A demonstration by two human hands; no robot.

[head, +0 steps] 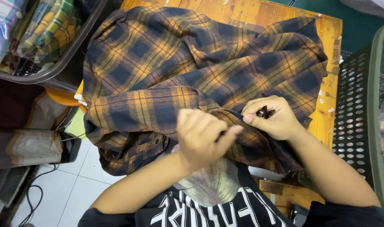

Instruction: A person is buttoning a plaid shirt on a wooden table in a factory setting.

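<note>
Hands: left (pixel 202 138), right (pixel 271 117) pinch plaid shirt (pixel 192 67) | grip point hidden

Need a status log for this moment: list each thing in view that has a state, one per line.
plaid shirt: spread rumpled over the wooden table, front edge gripped by both hands
left hand: closed on the shirt's edge
right hand: pinching the shirt at a dark button
green perforated basket: upright beside the table
grey bin: holds folded plaid cloth
</note>
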